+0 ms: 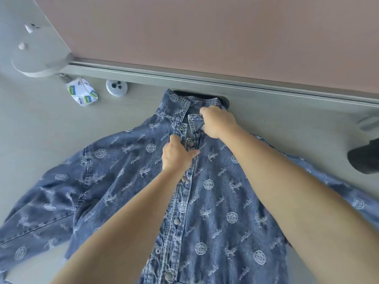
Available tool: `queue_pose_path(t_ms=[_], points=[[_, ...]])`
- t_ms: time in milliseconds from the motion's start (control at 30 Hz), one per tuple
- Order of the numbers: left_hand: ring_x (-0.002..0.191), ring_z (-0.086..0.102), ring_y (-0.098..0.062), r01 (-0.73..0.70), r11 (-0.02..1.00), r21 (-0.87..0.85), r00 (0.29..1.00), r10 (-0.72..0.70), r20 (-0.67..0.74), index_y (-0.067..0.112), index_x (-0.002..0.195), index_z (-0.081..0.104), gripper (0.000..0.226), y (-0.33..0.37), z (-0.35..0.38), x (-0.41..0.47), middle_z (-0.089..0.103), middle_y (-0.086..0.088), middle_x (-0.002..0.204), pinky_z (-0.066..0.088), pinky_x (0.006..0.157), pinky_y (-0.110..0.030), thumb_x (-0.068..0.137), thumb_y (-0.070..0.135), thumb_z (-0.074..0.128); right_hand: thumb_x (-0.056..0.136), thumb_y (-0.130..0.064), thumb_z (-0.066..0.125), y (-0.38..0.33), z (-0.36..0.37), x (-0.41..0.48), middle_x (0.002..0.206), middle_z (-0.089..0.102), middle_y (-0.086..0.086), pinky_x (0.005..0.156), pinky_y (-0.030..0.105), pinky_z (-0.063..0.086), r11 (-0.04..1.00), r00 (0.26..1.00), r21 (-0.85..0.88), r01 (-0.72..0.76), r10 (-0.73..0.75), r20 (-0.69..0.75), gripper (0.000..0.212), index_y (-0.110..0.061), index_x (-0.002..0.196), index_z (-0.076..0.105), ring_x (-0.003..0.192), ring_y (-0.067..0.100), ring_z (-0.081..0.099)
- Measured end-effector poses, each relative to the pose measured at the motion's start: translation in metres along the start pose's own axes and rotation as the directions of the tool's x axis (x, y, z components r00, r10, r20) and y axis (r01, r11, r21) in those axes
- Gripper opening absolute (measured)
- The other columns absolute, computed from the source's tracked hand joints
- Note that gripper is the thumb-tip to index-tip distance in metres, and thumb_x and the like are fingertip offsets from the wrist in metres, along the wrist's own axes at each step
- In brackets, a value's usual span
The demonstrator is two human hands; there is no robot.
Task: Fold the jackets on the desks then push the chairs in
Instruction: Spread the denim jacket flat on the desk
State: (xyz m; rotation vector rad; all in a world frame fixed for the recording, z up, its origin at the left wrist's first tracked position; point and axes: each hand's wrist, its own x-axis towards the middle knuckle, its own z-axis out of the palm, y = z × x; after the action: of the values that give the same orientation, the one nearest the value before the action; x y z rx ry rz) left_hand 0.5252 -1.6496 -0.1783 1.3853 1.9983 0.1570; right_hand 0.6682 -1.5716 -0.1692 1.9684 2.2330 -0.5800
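Observation:
A blue denim jacket (131, 181) with pale embroidered emblems lies front side up and spread out on the light grey desk (37, 124), its collar at the far edge. Its sleeves reach out to the left and right. My left hand (177, 153) pinches the button placket just below the collar, near a metal snap. My right hand (217, 121) grips the right collar flap at the neck. Both forearms cross over the jacket's body. No chair is in view.
A pink partition panel (205, 37) on a metal rail borders the desk's far edge. A white tag with green labels (83, 94) and a round white disc (116, 87) lie at the back left. A dark object (367, 156) sits at the right edge.

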Motion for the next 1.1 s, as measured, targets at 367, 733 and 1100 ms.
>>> queue_pose_path(t_ms=[367, 733, 1100], points=[[0.049, 0.066, -0.009, 0.027, 0.999, -0.041, 0.987, -0.02, 0.158, 0.018, 0.077, 0.048, 0.038, 0.002, -0.012, 0.009, 0.05, -0.008, 0.062, 0.029, 0.045, -0.025, 0.101, 0.049, 0.048, 0.104, -0.035, 0.048, 0.0, 0.013, 0.006, 0.121, 0.053, 0.01, 0.062, 0.035, 0.038, 0.948, 0.914, 0.278, -0.157, 0.246, -0.322, 0.03, -0.009, 0.114, 0.058, 0.084, 0.034, 0.064], [0.061, 0.052, -0.026, -0.112, 0.987, 0.117, 0.961, 0.137, -0.239, 0.02, 0.075, 0.045, 0.039, 0.002, 0.008, 0.037, 0.054, 0.004, 0.071, 0.037, 0.052, -0.03, 0.102, 0.047, 0.045, 0.096, -0.042, 0.059, 0.013, 0.044, -0.011, 0.141, 0.041, 0.024, 0.068, 0.042, 0.052, 0.993, 0.867, 0.051, -0.11, 0.121, -0.484, 0.054, -0.005, 0.132, 0.044, 0.093, 0.036, 0.063], [0.066, 0.056, -0.031, -0.222, 0.903, 0.368, 0.932, 0.307, -0.191, 0.019, 0.091, 0.037, 0.031, -0.024, 0.025, 0.007, 0.05, 0.001, 0.083, 0.04, 0.054, -0.035, 0.106, 0.046, 0.031, 0.097, -0.055, 0.037, 0.021, 0.103, -0.097, 0.161, 0.025, 0.018, 0.117, 0.053, 0.023, 0.981, 0.906, 0.028, -0.19, 0.186, -0.381, 0.068, -0.021, 0.155, 0.027, 0.141, 0.033, 0.035]])
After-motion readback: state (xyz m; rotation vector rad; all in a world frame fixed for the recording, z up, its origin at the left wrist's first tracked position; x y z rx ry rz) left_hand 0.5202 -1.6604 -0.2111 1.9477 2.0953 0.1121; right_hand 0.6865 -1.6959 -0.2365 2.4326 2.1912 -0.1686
